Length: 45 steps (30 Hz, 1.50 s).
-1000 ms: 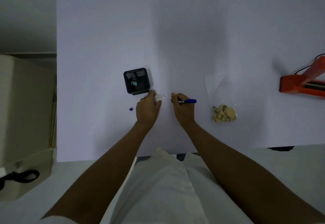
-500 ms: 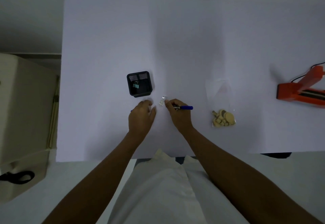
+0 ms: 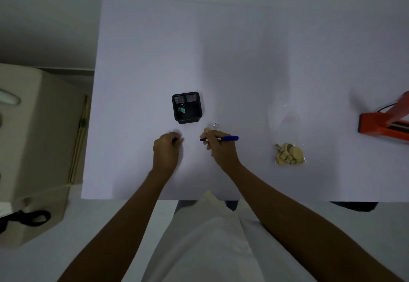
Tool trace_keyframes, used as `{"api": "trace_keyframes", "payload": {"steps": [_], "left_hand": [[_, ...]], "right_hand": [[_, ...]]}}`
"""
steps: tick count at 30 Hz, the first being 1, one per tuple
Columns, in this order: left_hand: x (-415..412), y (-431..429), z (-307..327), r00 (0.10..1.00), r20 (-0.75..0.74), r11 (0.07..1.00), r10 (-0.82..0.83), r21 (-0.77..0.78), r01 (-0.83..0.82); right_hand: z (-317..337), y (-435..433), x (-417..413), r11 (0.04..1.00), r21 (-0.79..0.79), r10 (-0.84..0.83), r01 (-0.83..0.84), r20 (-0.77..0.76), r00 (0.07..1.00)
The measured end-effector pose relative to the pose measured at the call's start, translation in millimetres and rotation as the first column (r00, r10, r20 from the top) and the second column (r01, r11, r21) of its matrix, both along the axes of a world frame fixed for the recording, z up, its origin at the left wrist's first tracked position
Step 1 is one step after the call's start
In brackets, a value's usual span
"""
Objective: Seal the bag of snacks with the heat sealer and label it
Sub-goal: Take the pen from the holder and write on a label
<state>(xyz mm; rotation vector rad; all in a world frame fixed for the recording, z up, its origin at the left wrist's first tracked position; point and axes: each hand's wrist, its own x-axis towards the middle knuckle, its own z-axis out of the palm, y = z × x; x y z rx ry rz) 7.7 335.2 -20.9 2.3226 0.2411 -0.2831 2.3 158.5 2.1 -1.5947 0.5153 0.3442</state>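
A blue pen (image 3: pixel 222 138) and a small white label (image 3: pixel 215 126) are pinched together in the grip of the right hand (image 3: pixel 218 146): the pen is held crosswise, its tip pointing toward the left hand and its capped end toward the bag, while the label stands up from the fingertips (image 3: pixel 207 130) on the far side. The left hand (image 3: pixel 166 151) is curled on the bench (image 3: pixel 221 60) just beside, its grip pressed together around something small and dark at the fingertips, perhaps the pen cap; what it is cannot be told for certain. From the right grip, the bag of snacks (image 3: pixel 289 155) lies well apart toward the right, flat on the bench, with the snacks bunched at its near end and the clear, empty mouth stretching away from the person, so its long axis runs near to far. The right hand is judged the nearer one for carrying the label across. The right forearm comes in from the lower right, wrist raised slightly off the bench. Farther out on the right edge stands the orange heat sealer (image 3: pixel 384 124); on the far side of both hands sits a black mesh tray (image 3: pixel 187 107) holding a green binder clip (image 3: pixel 181 109).
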Motion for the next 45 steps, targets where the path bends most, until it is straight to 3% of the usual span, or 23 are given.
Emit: {"api": "trace_keyframes", "payload": {"steps": [3,6,12,35,42,45], "left_hand": [[4.6,-9.8,16.9,0.994,-0.076,0.960,0.078,-0.265,-0.095],[8.5,-18.4,41.5,0.958,-0.249,0.817,0.140,-0.518,-0.254],[14.6,-25.0,73.5,0.936,-0.328,0.594,0.126,-0.731,-0.336],[35.2,-45.3,105.1,0.866,-0.476,0.362,0.157,-0.788,-0.498],[40.9,-48.7,108.4,0.895,-0.426,0.414,0.135,-0.796,-0.441],[43.1,-52.6,111.7,0.910,-0.389,0.452,0.143,-0.793,-0.410]], "right_hand": [[11.8,3.3,5.3,0.999,0.035,-0.014,0.013,0.024,1.000],[27.3,4.7,13.5,0.995,0.060,-0.087,0.084,0.051,0.995],[57.6,8.1,32.7,0.979,0.081,-0.196,0.190,0.081,0.977],[91.6,6.1,54.9,0.950,0.040,-0.313,0.311,0.158,0.936],[90.1,10.5,61.2,0.961,0.024,-0.277,0.276,0.134,0.952],[89.3,13.1,63.0,0.962,-0.014,-0.264,0.271,0.189,0.946]]}}
